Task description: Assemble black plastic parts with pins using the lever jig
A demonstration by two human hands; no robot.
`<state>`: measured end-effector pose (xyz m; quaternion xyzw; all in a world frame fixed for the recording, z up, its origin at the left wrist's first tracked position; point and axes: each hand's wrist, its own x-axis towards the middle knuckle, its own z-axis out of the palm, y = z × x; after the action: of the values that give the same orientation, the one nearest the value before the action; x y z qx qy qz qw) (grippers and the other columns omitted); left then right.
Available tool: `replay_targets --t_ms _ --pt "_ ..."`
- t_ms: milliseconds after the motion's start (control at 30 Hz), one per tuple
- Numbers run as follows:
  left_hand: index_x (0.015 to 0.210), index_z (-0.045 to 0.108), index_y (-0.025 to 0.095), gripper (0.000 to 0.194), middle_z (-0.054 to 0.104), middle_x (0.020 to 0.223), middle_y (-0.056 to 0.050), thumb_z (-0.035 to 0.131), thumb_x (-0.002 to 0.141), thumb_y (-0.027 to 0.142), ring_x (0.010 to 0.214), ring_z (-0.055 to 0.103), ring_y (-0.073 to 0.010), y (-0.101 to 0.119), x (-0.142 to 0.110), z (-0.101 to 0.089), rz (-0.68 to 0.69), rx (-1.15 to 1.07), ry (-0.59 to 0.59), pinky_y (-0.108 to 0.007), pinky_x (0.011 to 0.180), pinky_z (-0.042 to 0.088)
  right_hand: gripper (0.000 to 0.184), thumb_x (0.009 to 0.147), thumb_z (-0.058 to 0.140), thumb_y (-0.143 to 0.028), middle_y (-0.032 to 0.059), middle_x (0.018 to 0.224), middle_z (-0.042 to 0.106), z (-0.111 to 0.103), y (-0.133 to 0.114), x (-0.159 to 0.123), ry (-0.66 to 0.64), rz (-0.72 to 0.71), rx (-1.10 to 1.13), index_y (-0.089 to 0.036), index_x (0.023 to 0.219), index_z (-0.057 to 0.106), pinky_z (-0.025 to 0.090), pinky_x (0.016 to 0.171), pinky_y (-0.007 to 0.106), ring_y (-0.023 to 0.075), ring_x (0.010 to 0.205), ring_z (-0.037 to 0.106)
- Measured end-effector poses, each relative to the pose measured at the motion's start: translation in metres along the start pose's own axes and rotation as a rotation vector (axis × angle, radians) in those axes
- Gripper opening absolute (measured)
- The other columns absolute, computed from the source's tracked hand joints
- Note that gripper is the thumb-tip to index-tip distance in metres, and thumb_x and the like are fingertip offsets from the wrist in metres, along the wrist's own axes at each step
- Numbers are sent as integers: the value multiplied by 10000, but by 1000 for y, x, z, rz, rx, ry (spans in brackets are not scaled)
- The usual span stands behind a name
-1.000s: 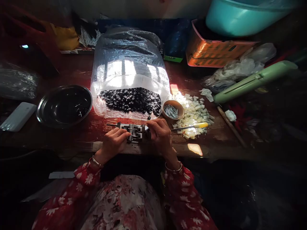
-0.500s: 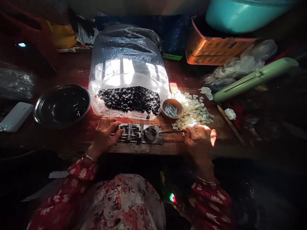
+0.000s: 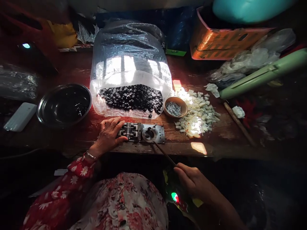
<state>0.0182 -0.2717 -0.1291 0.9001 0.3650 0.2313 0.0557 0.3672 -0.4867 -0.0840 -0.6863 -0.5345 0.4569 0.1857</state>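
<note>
Seeing left hand (image 3: 107, 135) spread on metal jig (image 3: 141, 132); right hand (image 3: 195, 182) pinching dark rod (image 3: 165, 153); we risk jig sliding if pressure eases.

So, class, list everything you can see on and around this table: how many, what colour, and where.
reddish-brown wooden table: one, reddish brown, under everything
clear plastic bag: one, clear, back centre
small round black pieces: many, black, inside the bag
round steel bowl: one, dark silver, left of the bag
small tan bowl: one, tan, right of the bag
thin metal nails: many, grey, in the tan bowl
pale chips: many, cream, right of the tan bowl
flat metal jig: one, silver, front edge
orange slatted crate: one, orange, back right
teal basin: one, teal, top right
pale green tube: one, pale green, far right
white rectangular slab: one, white, far left
thin dark rod: one, dark, tip by the jig
left hand: one, resting on the jig
right hand: one, below the table edge, gripping the rod
red floral sleeve: one, red, on the left arm
</note>
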Motion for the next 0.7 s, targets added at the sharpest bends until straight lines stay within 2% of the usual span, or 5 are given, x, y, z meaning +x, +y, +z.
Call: replay_targets --t_ms 167,300,500,700 --pt "1502 546 198 790 543 1557 -226 395 992 782 1405 494 -393 1 0 6 -5 -19 -6 -587 1181 278 606 940 551 -788 -66 571 384 8 -4 2 -129 145 359 -224 719 519 241 463 247 99 504 291" --pt "1483 541 190 826 540 1560 -231 354 976 814 1426 487 -381 1 0 9 -4 -5 -12 -569 1191 274 550 993 507 -750 -96 532 364 22 3 -3 -244 233 577 -223 857 585 229 417 240 88 421 245" --pt "1480 531 184 820 553 1553 -235 341 983 808 1432 508 -375 1 1 10 17 -20 12 -558 1195 292 494 1031 512 -679 -82 570 362 39 4 -10 -145 190 562 -230 831 559 203 456 251 99 475 279" --pt "1449 541 160 836 575 1525 -253 320 982 817 1416 532 -380 1 1 14 38 -4 44 -561 1185 303 516 1027 487 -706 -77 580 355 66 -17 -16 -54 198 559 -233 843 575 253 473 254 106 490 293"
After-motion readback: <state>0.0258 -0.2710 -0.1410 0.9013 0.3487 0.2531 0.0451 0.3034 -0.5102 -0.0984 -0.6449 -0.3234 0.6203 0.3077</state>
